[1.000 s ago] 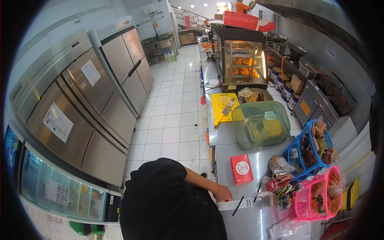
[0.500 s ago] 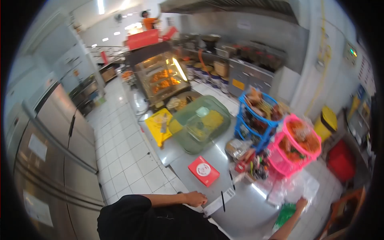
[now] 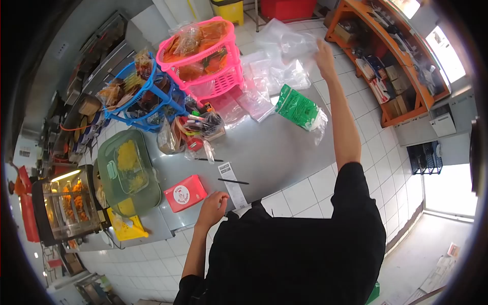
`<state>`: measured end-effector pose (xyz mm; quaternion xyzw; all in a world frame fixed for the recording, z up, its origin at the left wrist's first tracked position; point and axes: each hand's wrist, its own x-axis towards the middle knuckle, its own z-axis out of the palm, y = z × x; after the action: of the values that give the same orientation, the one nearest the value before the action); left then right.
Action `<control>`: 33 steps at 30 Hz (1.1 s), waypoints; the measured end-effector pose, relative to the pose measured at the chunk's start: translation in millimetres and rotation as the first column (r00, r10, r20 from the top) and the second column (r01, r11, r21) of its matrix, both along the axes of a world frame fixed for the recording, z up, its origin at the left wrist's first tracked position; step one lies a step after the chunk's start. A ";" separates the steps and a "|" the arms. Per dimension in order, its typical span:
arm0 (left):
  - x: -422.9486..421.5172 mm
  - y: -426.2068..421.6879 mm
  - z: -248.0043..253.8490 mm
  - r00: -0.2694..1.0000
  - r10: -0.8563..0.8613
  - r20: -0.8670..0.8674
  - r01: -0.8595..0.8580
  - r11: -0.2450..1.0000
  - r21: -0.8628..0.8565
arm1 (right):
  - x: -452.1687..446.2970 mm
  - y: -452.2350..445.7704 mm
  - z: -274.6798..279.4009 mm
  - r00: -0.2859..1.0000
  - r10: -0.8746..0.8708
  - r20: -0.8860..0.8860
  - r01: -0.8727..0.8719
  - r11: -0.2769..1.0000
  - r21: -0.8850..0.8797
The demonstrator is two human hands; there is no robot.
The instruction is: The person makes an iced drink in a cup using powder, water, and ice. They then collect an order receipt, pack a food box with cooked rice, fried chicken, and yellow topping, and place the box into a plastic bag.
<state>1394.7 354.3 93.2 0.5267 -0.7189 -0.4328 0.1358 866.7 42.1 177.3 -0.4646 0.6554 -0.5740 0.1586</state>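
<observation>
My left hand [image 3: 213,207] rests near the table's front edge, fingers curled in with nothing visible in them. Beside it lies a red box [image 3: 186,193] with a round white label. A printed paper slip [image 3: 232,186] is to its right, with a black pen [image 3: 234,181] across it. My right hand [image 3: 324,57] reaches out to the table's far right corner, its fingers closed on the edge of a clear plastic bag [image 3: 290,39]. The fingertips are partly hidden by blur. A green printed plastic pack [image 3: 299,108] lies nearer to me, below the right forearm.
A pink basket rack [image 3: 203,58] and a blue one [image 3: 145,96] hold bagged food. Pens and small items [image 3: 203,122] stand before them. A green lidded tub [image 3: 127,173], a yellow tray [image 3: 127,226] and a food warmer [image 3: 68,203] are leftward. An orange shelf [image 3: 386,61] stands right.
The view has turned to the right, so the counter and racks appear further left. My right hand has stretched farther out over the clear bags, away from the green pack. My left hand stays by the slip.
</observation>
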 end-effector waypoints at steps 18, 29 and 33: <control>-67.5 23.3 9.3 0.363 0.336 -0.869 0.494 0.721 0.486 | 269.5 424.0 -50.8 0.787 -0.160 0.596 -0.027 0.956 0.292; -20.8 66.3 5.2 0.382 0.660 -0.646 0.721 0.224 0.656 | 338.8 458.4 -11.6 0.550 0.222 0.805 -0.351 0.936 -0.019; -7.8 53.0 3.3 0.388 0.610 -0.691 0.592 0.411 0.694 | 359.7 441.6 50.3 0.838 0.281 0.467 -0.415 0.885 0.213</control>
<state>1386.8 407.4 96.5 0.1721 -0.1404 -0.9541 0.2008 1226.4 483.7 227.6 -0.4114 0.5890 -0.5133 0.4694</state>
